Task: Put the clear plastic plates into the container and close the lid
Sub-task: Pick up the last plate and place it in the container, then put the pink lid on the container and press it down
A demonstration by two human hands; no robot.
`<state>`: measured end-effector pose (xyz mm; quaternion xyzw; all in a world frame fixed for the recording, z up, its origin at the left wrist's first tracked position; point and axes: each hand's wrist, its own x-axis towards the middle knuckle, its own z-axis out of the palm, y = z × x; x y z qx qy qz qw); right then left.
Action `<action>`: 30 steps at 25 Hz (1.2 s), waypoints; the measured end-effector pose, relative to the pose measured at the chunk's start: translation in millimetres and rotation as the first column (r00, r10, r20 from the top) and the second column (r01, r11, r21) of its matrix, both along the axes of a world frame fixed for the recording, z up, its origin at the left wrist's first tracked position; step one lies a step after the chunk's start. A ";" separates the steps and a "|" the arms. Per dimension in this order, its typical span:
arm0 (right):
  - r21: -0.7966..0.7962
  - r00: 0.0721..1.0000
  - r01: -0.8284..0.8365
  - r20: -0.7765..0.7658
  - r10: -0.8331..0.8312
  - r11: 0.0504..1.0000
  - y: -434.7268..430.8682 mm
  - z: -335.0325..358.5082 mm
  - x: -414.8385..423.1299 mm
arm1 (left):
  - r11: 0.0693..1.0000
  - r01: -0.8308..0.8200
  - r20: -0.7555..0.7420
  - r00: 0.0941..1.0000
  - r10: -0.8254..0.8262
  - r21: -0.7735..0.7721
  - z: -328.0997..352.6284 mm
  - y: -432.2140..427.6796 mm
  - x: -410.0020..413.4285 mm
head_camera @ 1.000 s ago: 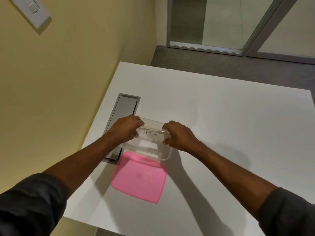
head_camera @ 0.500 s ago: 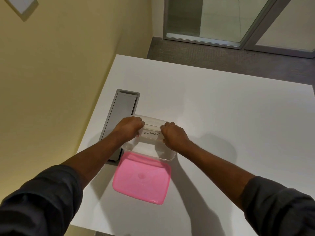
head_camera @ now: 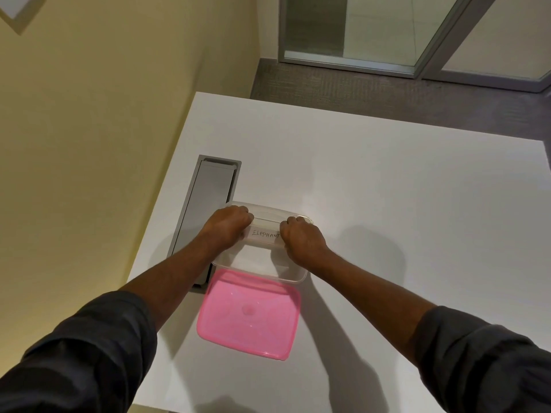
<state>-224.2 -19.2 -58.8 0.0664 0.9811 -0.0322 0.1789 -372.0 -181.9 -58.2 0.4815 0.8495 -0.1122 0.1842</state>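
Observation:
A clear plastic container point(head_camera: 293, 277) stands on the white table point(head_camera: 402, 204), its far rim point(head_camera: 268, 207) showing beyond my hands. Inside its far half sit clear plastic plates point(head_camera: 264, 234) with a white label reading ELEPHANT. My left hand point(head_camera: 229, 226) grips the plates' left end and my right hand point(head_camera: 301, 238) grips their right end, both fists closed. How deep the plates sit in the container is unclear. The pink lid point(head_camera: 249, 314) lies flat on the table just in front of the container, touching its near edge.
A grey metal cable hatch point(head_camera: 210, 201) is set into the table just left of the container. A yellow wall point(head_camera: 104, 129) runs along the table's left edge. Carpet and a glass door point(head_camera: 378, 31) lie beyond the far edge.
The view has shifted slightly. Both hands stay closed on the labelled plates in the container, now a little closer together. The pink lid has not moved.

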 end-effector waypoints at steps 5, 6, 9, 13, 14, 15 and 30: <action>-0.073 0.998 0.030 -0.057 -0.034 0.997 0.7 0.8 2.5 | 0.998 -0.023 0.024 0.999 0.022 0.059 2.2 -3.3 0.7; -0.105 0.996 0.038 -0.074 -0.046 0.994 1.8 2.3 2.8 | 0.992 -0.063 0.053 0.997 0.058 0.106 4.9 -6.0 0.9; -0.219 0.985 0.071 -0.136 -0.102 0.973 7.3 11.8 6.8 | 0.891 -0.292 0.193 0.952 0.237 0.347 19.1 -18.8 7.7; -0.455 0.904 0.221 -0.236 -0.357 0.862 18.4 26.5 29.3 | 0.491 -0.620 0.394 0.778 0.490 0.612 38.1 -52.1 34.2; -0.517 0.866 0.269 -0.238 -0.439 0.812 21.5 27.3 39.3 | 0.400 -0.679 0.432 0.715 0.550 0.615 38.8 -62.2 43.3; -0.587 0.820 0.330 -0.210 -0.532 0.740 23.3 26.8 50.9 | 0.316 -0.737 0.466 0.640 0.611 0.598 37.9 -73.3 53.6; -0.581 0.422 0.812 0.522 -0.741 0.053 -38.6 -37.3 161.3 | 0.216 -0.976 0.583 0.198 0.788 0.040 -19.4 -145.8 135.6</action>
